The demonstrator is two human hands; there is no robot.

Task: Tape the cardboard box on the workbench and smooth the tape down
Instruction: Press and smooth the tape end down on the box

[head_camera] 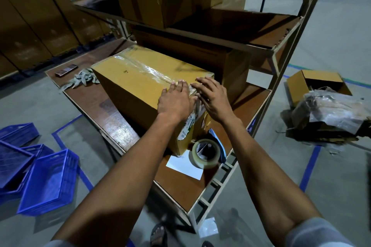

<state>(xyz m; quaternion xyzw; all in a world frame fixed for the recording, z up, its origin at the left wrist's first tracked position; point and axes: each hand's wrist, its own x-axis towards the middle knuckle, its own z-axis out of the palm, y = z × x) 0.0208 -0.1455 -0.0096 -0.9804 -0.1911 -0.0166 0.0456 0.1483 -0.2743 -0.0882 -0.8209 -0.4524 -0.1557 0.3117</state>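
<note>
cardboard box (140, 84) sits on the workbench (112, 124); left hand (174, 102) and right hand (212, 99) lie flat on its tape (144, 69), fingers pressed together.

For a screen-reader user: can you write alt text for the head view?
Both hands, left hand and right hand, press flat on clear tape along the top of a cardboard box on a workbench. A tape dispenser sits near the box.
</note>
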